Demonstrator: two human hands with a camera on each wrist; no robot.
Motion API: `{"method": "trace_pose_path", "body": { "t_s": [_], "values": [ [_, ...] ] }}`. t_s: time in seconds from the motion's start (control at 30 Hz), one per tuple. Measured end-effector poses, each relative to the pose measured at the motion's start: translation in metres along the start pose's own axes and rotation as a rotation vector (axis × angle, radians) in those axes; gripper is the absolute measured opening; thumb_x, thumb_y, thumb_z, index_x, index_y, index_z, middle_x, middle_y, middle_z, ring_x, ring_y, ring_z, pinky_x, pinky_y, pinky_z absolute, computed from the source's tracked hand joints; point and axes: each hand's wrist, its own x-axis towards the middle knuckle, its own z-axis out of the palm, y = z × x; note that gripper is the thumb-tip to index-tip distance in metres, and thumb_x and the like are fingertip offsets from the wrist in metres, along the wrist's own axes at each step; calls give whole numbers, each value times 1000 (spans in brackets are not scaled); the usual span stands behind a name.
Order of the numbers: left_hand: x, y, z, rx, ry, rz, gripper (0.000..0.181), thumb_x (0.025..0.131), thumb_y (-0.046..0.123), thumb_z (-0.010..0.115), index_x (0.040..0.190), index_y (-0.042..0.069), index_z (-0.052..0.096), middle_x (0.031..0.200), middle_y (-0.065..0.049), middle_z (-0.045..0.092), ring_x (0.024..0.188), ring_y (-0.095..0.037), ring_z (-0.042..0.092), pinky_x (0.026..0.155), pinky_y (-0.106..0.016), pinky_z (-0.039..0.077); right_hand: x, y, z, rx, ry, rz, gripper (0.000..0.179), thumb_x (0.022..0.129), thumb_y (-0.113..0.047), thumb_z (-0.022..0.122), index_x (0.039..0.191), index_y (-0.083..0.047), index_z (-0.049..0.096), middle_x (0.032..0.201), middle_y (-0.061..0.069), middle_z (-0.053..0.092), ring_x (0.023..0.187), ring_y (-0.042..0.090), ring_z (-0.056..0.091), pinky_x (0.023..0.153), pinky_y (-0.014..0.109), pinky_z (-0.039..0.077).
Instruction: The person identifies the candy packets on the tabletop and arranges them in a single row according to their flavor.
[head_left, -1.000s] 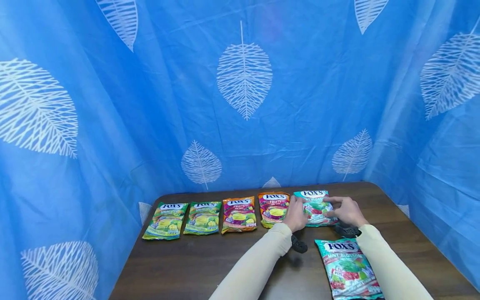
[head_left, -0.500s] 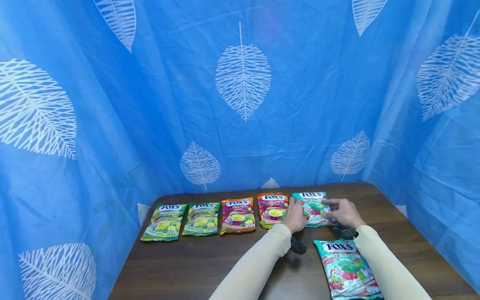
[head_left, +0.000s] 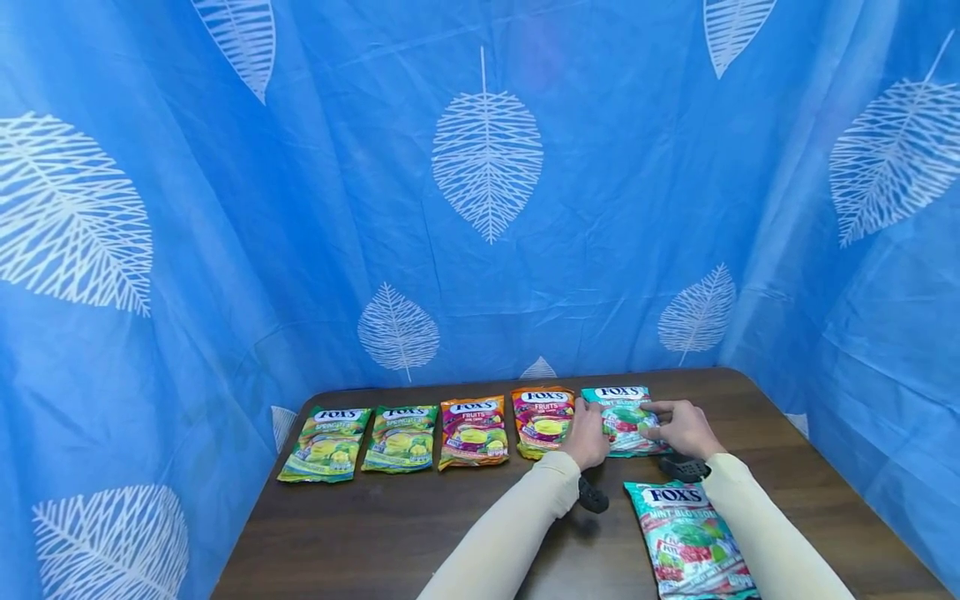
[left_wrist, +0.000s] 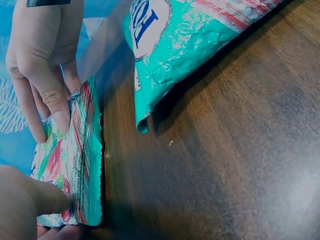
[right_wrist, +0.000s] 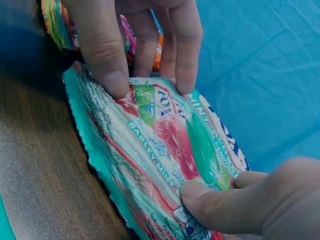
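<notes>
A teal mint candy bag [head_left: 624, 417] lies face up at the back right of the table, between both hands. My left hand [head_left: 587, 435] holds its left edge; in the right wrist view that thumb [right_wrist: 116, 84] presses on the printed front while the fingers go down along the side. My right hand [head_left: 686, 429] grips the opposite edge, thumb [right_wrist: 200, 192] on top and some fingertips hidden beneath. The bag's crimped bottom edge [left_wrist: 96, 185] faces the front of the table. A second teal mint bag [head_left: 686, 542] lies nearer, partly under the right forearm.
Two green-yellow candy bags [head_left: 326, 446] and two orange-purple fruit candy bags [head_left: 474, 433] form a row with the held one along the back of the brown wooden table [head_left: 360, 542]. A blue leaf-print curtain [head_left: 600, 250] hangs behind and on both sides.
The head view has shifted slightly, so everything sits a little differently in it. Both hands stay at the same mint bag, which has hardly moved against its neighbours.
</notes>
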Motion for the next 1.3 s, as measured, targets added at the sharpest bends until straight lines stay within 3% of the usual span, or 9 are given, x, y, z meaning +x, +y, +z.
{"method": "trace_pose_path", "body": {
  "t_s": [0.3, 0.6, 0.77, 1.03, 1.3],
  "values": [
    [-6, -2, 1, 20, 12, 18, 52, 100, 12, 79, 148, 4, 61, 146, -15, 49, 120, -20, 63, 103, -32, 57, -2, -3, 1, -7, 20, 9, 48, 98, -7, 82, 141, 9, 67, 138, 40, 62, 116, 52, 66, 91, 60, 59],
    [-14, 0, 1, 91, 110, 64, 49, 97, 13, 84, 141, 6, 64, 136, -11, 53, 111, -15, 64, 93, -27, 60, -5, -5, 1, -37, 28, 21, 49, 99, -10, 82, 140, 10, 67, 136, 40, 63, 107, 44, 67, 88, 56, 60],
    [-22, 4, 2, 117, 160, 72, 47, 94, 18, 88, 136, 11, 67, 131, -8, 56, 109, -13, 64, 88, -26, 60, -10, -4, -3, -40, 31, 4, 53, 100, -14, 82, 142, 12, 64, 139, 41, 61, 112, 51, 69, 91, 60, 61],
    [-38, 14, -5, 83, 170, 93, 44, 99, 21, 83, 139, 20, 66, 127, -6, 59, 103, -14, 64, 76, -29, 60, -29, -11, -12, -33, 73, -89, 49, 100, -14, 82, 143, 7, 67, 131, 35, 69, 103, 45, 75, 81, 53, 65],
    [-62, 22, -17, 1, 143, 170, 47, 100, 20, 81, 144, 15, 63, 136, -5, 64, 108, -14, 68, 83, -31, 61, -58, -29, -24, -25, 172, -204, 43, 98, -10, 84, 137, 2, 73, 129, 31, 72, 104, 46, 76, 78, 53, 66]
  ]
}}
